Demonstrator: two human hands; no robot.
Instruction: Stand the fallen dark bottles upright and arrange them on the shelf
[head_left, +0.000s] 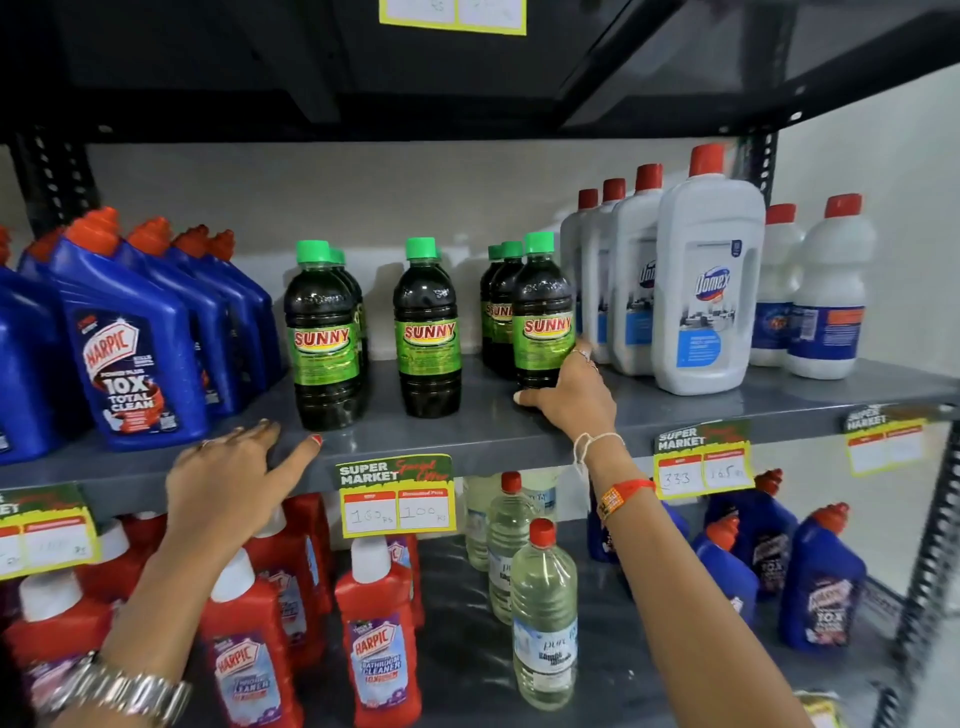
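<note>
Several dark bottles with green caps and green SUNNY labels stand upright on the grey shelf (467, 431). One row is at the left (322, 338), one bottle in the middle (427, 332), and a row of three at the right with its front bottle (543, 317) nearest me. My right hand (569, 395) grips the base of that front right bottle, thumb under its front. My left hand (234, 478) hovers with fingers spread over the shelf's front edge, just below the left bottle, holding nothing.
Blue Harpic bottles (130, 343) crowd the shelf's left; white Domex bottles (706, 280) stand on its right. Price tags (397, 493) hang on the shelf edge. Below are red Harpic bottles (374, 634), clear bottles (543, 613) and more blue ones (821, 577). A black upright (924, 571) frames the right.
</note>
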